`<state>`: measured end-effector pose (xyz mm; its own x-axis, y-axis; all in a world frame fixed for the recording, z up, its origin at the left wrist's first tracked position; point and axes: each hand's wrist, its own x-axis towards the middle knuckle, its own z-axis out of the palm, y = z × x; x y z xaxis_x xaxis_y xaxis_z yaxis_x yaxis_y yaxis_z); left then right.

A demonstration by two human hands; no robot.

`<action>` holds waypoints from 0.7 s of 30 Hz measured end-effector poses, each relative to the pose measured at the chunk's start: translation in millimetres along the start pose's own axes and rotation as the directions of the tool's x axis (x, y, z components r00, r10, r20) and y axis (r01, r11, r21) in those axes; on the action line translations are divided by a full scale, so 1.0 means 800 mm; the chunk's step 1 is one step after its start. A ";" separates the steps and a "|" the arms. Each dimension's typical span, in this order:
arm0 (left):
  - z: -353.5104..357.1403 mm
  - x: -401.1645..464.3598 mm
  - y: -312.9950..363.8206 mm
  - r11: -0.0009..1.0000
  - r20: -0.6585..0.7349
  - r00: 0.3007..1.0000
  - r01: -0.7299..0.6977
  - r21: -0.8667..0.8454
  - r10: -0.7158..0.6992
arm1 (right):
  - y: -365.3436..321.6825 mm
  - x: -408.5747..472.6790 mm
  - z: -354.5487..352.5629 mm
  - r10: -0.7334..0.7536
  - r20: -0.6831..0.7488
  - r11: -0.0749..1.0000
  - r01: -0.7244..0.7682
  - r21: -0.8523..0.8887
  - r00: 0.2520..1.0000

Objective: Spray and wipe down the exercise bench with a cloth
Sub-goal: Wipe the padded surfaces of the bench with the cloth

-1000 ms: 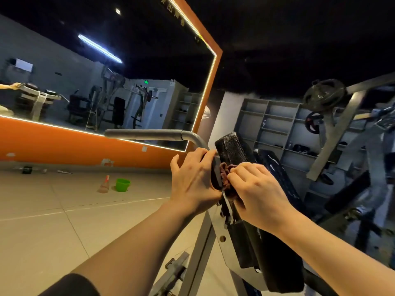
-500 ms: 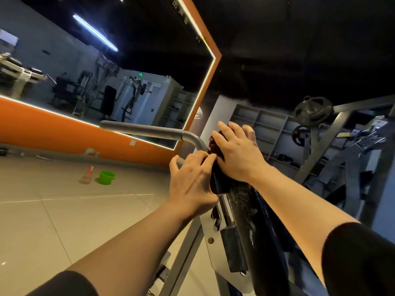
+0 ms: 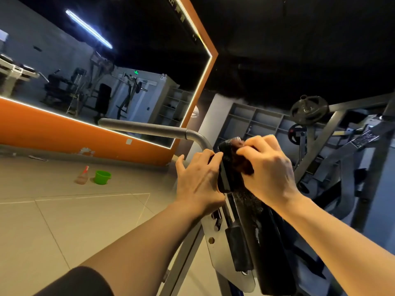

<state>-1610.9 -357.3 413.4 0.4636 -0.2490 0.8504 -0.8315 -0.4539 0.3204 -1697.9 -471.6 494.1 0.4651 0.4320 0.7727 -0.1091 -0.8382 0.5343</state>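
The right hand (image 3: 269, 167) presses a dark reddish cloth (image 3: 240, 163), bunched under curled fingers, against the top of the tilted black bench pad (image 3: 256, 231). The left hand (image 3: 198, 180) grips the pad's left edge, fingers curled round it. Well apart on the floor (image 3: 64, 221) stand a spray bottle (image 3: 82, 176) and a green cup (image 3: 102, 177).

The tiled floor (image 3: 64, 221) spreads out to the left of the left hand (image 3: 198, 182). On it, well to the left of that hand and farther off, a green bucket (image 3: 103, 177) stands upright, with a clear spray bottle (image 3: 82, 177) with a red top just beside it on its far-left side. The bench (image 3: 256, 231), a dark padded board tilted steeply on a grey metal frame (image 3: 186, 259), stands on the floor below both hands.
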 end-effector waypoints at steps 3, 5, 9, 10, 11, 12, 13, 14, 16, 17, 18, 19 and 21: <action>-0.004 -0.002 0.000 1.000 0.004 1.000 -0.001 0.018 0.001 | 0.006 0.047 0.020 0.073 0.035 0.990 -0.068 -0.120 0.997; -0.006 -0.003 0.001 1.000 0.010 1.000 0.000 0.027 0.000 | 0.008 0.055 0.035 0.043 0.267 0.982 0.008 -0.190 0.963; -0.007 -0.002 -0.001 0.999 0.016 1.000 0.004 0.034 -0.005 | 0.006 0.032 0.034 -0.053 0.414 0.997 0.070 -0.026 0.909; -0.007 -0.002 -0.001 0.999 0.016 1.000 0.000 0.036 0.000 | 0.006 0.022 0.029 -0.071 0.418 0.997 0.073 0.012 0.906; -0.008 -0.002 -0.001 0.999 0.020 1.000 -0.006 0.043 0.005 | 0.007 0.009 0.025 -0.092 0.419 0.996 0.080 0.046 0.903; -0.009 -0.002 -0.001 0.999 0.030 1.000 -0.010 0.053 0.009 | 0.008 -0.005 0.020 -0.113 0.416 0.993 0.095 0.065 0.902; -0.010 -0.001 -0.001 0.998 0.039 0.999 -0.012 0.062 0.010 | 0.007 -0.020 0.015 -0.134 0.415 0.991 0.117 0.067 0.900; -0.010 -0.001 -0.001 0.998 0.046 0.999 -0.009 0.067 0.006 | 0.006 -0.036 0.010 -0.150 0.416 0.989 0.141 0.054 0.897; -0.010 -0.001 0.000 0.997 0.053 0.999 0.001 0.075 -0.005 | 0.001 -0.062 0.002 -0.176 0.450 0.984 0.175 0.045 0.876; -0.009 0.000 0.001 0.997 0.060 0.998 0.009 0.079 -0.014 | 0.000 -0.072 -0.001 -0.190 0.476 0.981 0.190 0.048 0.859; -0.008 0.000 0.003 0.997 0.067 0.998 0.017 0.080 -0.023 | -0.001 -0.078 -0.003 -0.196 0.498 0.979 0.193 0.059 0.844; -0.007 0.000 0.003 0.997 0.068 0.997 0.025 0.075 -0.030 | -0.001 -0.079 -0.004 -0.197 0.493 0.980 0.182 0.079 0.848; -0.006 -0.001 0.003 0.998 0.047 0.998 0.032 0.047 -0.035 | -0.001 -0.066 -0.007 -0.169 0.395 0.985 0.136 0.110 0.903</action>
<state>-1615.0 -354.2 415.4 0.5060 -0.2734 0.8181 -0.8008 -0.5012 0.3278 -1727.1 -492.2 455.0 0.7855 0.4005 0.4718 0.0529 -0.8030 0.5936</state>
